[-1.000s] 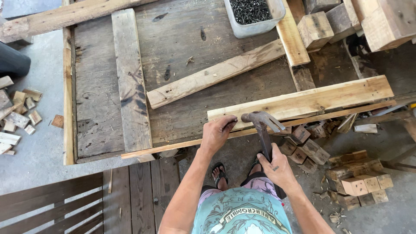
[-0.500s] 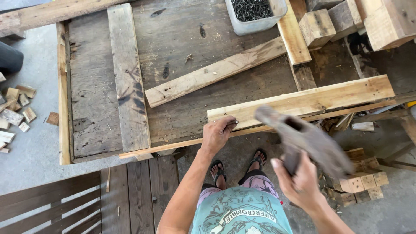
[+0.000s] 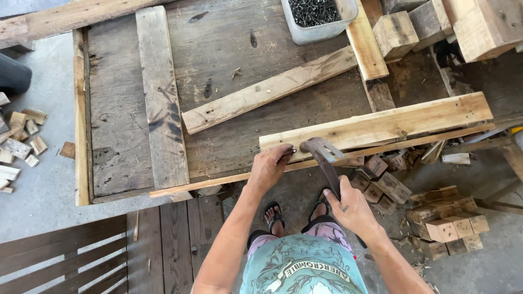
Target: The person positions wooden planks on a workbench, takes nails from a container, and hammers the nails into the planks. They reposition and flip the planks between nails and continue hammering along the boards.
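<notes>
My right hand grips the handle of a rusty claw hammer, whose head is down at the near edge of a pale wooden plank. My left hand pinches a small nail at that same edge, just left of the hammer head. The plank lies across the near right side of a weathered wooden work surface, on top of a thin strip of wood.
A shorter plank lies diagonally mid-table, and a wide grey board runs along the left. A grey tub of dark screws stands at the back. Wood blocks pile on the floor at right, offcuts at left.
The hammer was raised high toward the camera half a second ago; now it has swung back down to the plank's edge beside my left hand, which has stayed put.
</notes>
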